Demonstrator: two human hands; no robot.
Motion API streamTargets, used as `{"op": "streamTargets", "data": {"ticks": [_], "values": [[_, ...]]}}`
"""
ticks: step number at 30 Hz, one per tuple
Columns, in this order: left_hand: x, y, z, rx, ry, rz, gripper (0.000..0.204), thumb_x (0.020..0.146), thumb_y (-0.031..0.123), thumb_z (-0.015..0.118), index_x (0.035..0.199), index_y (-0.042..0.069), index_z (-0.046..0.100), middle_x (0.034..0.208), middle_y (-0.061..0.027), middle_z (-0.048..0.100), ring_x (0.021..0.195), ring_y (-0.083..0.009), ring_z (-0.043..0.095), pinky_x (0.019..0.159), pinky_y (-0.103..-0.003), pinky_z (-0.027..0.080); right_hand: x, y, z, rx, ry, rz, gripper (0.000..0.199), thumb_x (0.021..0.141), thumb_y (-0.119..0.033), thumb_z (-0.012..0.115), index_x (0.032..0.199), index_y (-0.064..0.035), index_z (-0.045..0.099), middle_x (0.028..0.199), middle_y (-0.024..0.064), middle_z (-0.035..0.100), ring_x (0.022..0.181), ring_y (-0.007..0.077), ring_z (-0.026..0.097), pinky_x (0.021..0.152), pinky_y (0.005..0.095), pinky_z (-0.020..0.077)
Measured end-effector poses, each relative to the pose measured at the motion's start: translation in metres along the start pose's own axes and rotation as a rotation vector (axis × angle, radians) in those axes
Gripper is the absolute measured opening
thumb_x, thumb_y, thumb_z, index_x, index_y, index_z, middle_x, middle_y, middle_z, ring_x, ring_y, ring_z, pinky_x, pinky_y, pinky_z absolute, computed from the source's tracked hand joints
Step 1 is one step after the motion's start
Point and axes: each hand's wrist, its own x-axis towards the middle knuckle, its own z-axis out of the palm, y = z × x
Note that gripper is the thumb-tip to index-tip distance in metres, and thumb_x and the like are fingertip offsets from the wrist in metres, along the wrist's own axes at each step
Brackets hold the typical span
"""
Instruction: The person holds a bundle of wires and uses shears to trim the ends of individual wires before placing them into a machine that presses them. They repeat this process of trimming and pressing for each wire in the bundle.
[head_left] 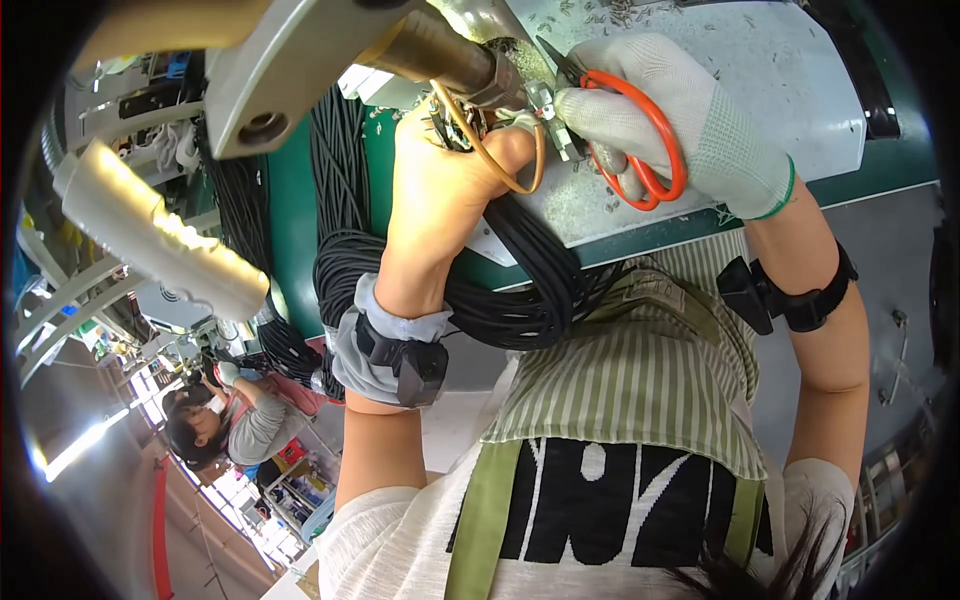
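My right hand [650,110], in a white knitted glove with a green hem, is closed around scissors with red loop handles [668,150]. Their dark blades [562,62] point up and to the left. The gloved fingertips are beside a small shiny metal part [552,120] at the machine head [490,75]. My bare left hand [455,165] is closed just below that head, with its fingers partly hidden behind a tan curved tube [500,172]. A bundle of black cables [535,255] runs out from under it, and short cable ends show at its fingers.
A pale metal work plate [770,90] carries many scattered small metal bits. More black cables [340,150] lie over the green bench [290,220] at left. A lit lamp [160,230] and a grey machine arm [290,75] overhang that side. Another person [240,420] works farther left.
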Motion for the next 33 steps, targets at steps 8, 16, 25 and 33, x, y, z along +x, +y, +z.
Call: {"op": "streamTargets", "data": {"ticks": [8, 16, 25, 33], "values": [[0.000, 0.007, 0.007, 0.274, 0.097, 0.079, 0.019, 0.071, 0.009, 0.072, 0.085, 0.000, 0.060, 0.073, 0.0010, 0.059, 0.061, -0.0046, 0.051, 0.053, -0.020, 0.041, 0.007, -0.010, -0.009, -0.083, -0.127, 0.111, 0.027, 0.085, -0.026, 0.062, 0.079, -0.0001, 0.059, 0.055, 0.0038, 0.055, 0.047, 0.0108, 0.054, 0.043, 0.0251, 0.0428], [-0.006, 0.003, 0.012, 0.314, 0.186, 0.017, 0.023, 0.072, 0.012, 0.071, 0.089, 0.000, 0.062, 0.076, 0.0009, 0.059, 0.066, -0.0059, 0.051, 0.059, -0.023, 0.044, 0.020, 0.025, -0.020, -0.564, 0.040, -0.728, 0.026, 0.085, -0.021, 0.063, 0.092, 0.0034, 0.059, 0.058, 0.0059, 0.057, 0.050, 0.0136, 0.057, 0.046, 0.0263, 0.0453], [-0.002, 0.009, 0.009, 0.361, 0.130, -0.006, 0.019, 0.074, 0.009, 0.068, 0.089, 0.000, 0.061, 0.076, 0.0003, 0.058, 0.066, -0.0059, 0.050, 0.057, -0.023, 0.043, 0.007, 0.012, -0.014, -0.007, -0.121, -0.127, 0.026, 0.087, -0.019, 0.062, 0.096, 0.0046, 0.057, 0.059, 0.0075, 0.058, 0.049, 0.0132, 0.056, 0.046, 0.0258, 0.0449], [-0.004, -0.001, -0.003, 0.086, -0.041, -0.042, 0.012, 0.081, 0.005, 0.062, 0.091, -0.001, 0.058, 0.078, -0.0046, 0.059, 0.058, -0.0077, 0.050, 0.052, -0.022, 0.040, 0.006, -0.002, -0.009, -0.025, -0.131, 0.080, 0.021, 0.088, -0.019, 0.056, 0.084, 0.0019, 0.055, 0.055, 0.0055, 0.053, 0.044, 0.0119, 0.053, 0.042, 0.0255, 0.0426]]}}
